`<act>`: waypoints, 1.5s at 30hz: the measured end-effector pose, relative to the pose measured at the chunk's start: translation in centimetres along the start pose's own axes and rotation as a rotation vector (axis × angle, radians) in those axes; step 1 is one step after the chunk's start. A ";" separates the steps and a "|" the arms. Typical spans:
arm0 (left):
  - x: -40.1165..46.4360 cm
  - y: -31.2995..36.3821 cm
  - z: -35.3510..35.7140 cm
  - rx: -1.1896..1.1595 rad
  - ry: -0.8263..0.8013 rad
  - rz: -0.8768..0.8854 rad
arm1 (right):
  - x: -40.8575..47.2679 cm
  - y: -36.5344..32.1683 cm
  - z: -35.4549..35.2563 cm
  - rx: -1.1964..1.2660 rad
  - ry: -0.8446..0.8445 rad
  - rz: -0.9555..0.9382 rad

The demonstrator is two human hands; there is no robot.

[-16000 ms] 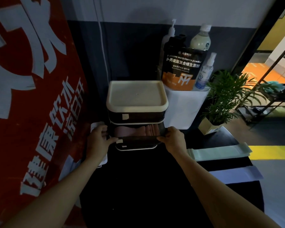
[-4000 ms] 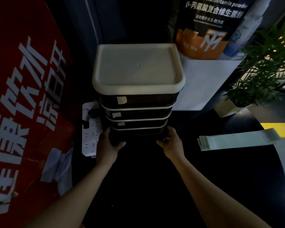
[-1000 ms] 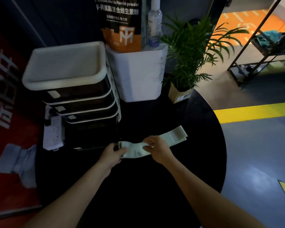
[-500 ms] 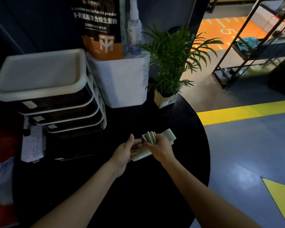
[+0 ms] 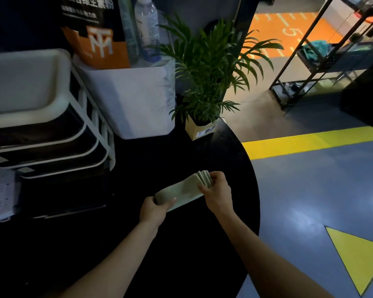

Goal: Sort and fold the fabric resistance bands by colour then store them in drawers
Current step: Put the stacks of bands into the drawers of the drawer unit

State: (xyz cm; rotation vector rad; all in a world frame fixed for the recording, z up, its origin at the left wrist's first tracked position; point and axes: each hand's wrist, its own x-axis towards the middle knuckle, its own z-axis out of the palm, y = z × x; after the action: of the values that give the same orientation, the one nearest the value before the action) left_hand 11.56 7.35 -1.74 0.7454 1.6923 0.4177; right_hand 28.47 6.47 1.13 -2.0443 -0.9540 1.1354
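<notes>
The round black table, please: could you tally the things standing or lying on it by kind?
Drawer unit: 1
White bin: 1
Potted plant: 1
Power strip: 1
Green resistance band stack, held by left hand and right hand: 1
Total: 5

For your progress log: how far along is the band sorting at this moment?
Done: no loose bands lie elsewhere on the black table. In hand: left hand and right hand grip the pale green bands, mid-fold. Left: finishing the fold and storing them in the drawer unit.

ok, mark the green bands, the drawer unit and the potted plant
green bands (image 5: 184, 189), head view, flat top face of the stack
drawer unit (image 5: 91, 143), head view, white frame
potted plant (image 5: 205, 67), head view, leaves
</notes>
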 end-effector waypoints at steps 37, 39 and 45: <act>0.6 0.4 -0.7 -0.117 -0.135 -0.047 | 4.7 3.0 -0.9 0.132 -0.355 0.420; 0.6 0.2 -0.6 -0.131 -0.118 -0.033 | 4.4 3.1 -0.7 0.165 -0.346 0.399; 0.5 -0.1 -0.9 -0.105 -0.114 0.054 | 2.3 4.0 0.3 0.287 -0.241 0.344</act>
State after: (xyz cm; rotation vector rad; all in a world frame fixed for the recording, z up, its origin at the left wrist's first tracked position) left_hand 10.58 7.76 -1.94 0.7261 1.5342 0.4889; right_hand 30.23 6.17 -3.09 -1.9063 -0.5139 1.6282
